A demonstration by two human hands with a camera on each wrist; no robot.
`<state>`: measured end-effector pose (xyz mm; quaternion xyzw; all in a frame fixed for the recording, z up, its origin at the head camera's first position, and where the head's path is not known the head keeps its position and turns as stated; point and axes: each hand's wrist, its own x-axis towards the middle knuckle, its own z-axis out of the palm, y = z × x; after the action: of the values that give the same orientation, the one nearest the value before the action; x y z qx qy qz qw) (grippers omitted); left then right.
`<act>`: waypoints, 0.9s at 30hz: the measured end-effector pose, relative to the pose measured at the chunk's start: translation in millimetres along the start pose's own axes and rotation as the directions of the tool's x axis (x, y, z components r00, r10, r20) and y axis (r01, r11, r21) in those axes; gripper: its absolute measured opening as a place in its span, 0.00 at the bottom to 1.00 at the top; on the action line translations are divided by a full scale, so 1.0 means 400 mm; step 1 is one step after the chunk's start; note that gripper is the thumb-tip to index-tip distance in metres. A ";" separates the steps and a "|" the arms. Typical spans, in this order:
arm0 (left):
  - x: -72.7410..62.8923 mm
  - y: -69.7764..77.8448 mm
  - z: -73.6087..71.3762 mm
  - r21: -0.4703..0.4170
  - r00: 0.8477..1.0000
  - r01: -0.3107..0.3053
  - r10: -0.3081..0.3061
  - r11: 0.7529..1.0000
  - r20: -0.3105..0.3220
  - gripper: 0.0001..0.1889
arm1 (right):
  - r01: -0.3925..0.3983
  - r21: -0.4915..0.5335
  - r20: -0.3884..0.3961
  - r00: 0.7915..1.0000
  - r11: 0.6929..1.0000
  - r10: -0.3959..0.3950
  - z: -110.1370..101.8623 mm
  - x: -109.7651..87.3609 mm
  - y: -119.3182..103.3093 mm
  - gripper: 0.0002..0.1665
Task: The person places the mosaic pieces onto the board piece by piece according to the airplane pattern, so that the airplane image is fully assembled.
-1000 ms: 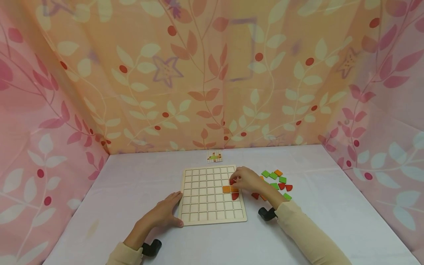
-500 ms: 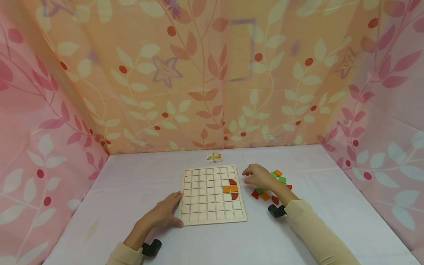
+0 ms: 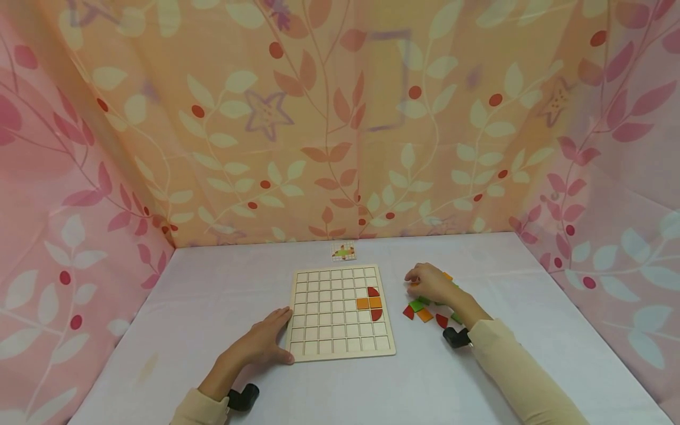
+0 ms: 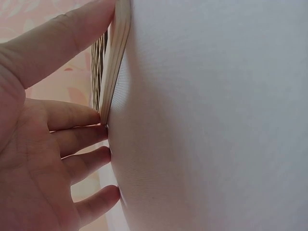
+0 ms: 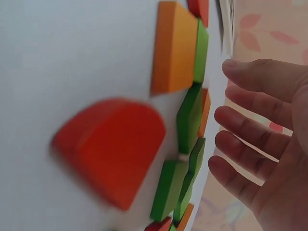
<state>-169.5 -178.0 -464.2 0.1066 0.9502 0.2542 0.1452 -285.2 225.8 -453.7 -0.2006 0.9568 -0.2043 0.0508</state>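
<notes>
Resting on the bench (image 3: 340, 392), the grid board (image 3: 324, 307) lay between two hands and bore four coloured pieces.
Two orange squares (image 3: 363, 303) sat side by side in its cells, the outer one in the rightmost column, with a red quarter-round (image 3: 376, 315) directly nearer the person and another directly beyond. The left hand (image 3: 262, 340) was spread, fingers nearly straight and thumb apart, touching the board's left edge without gripping it. To the board's right, the right hand (image 3: 435, 284) was loosely unfolded over the loose pieces (image 3: 424, 316), fingers slightly bent and holding nothing; these were red, green and orange, some partly hidden beneath it. Just beyond the board lay a small patterned card (image 3: 343, 251), and behind the bench hung a leaf-print curtain (image 3: 319, 118).
</notes>
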 end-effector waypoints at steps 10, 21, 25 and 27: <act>-0.001 0.000 0.000 -0.007 1.000 0.003 -0.003 1.000 0.004 0.55 | -0.012 -0.063 0.003 1.000 0.998 0.012 0.002 -0.011 0.021 0.13; 0.000 0.002 0.000 -0.003 1.000 0.006 -0.006 1.000 0.004 0.55 | -0.032 -0.104 0.027 0.999 0.994 0.035 -0.001 -0.015 0.018 0.10; -0.001 0.004 -0.003 0.001 1.000 0.011 -0.011 1.000 0.005 0.55 | -0.030 -0.096 0.028 0.999 0.995 0.033 -0.003 -0.013 0.019 0.10; -0.002 0.004 -0.004 0.001 1.000 0.012 -0.012 1.000 0.005 0.55 | -0.033 -0.089 0.029 0.999 0.995 0.035 -0.003 -0.013 0.019 0.10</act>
<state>-169.1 -177.4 -461.8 0.1017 0.9506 0.2525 0.1489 -283.4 234.9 -455.7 -0.1894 0.9673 -0.1577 0.0599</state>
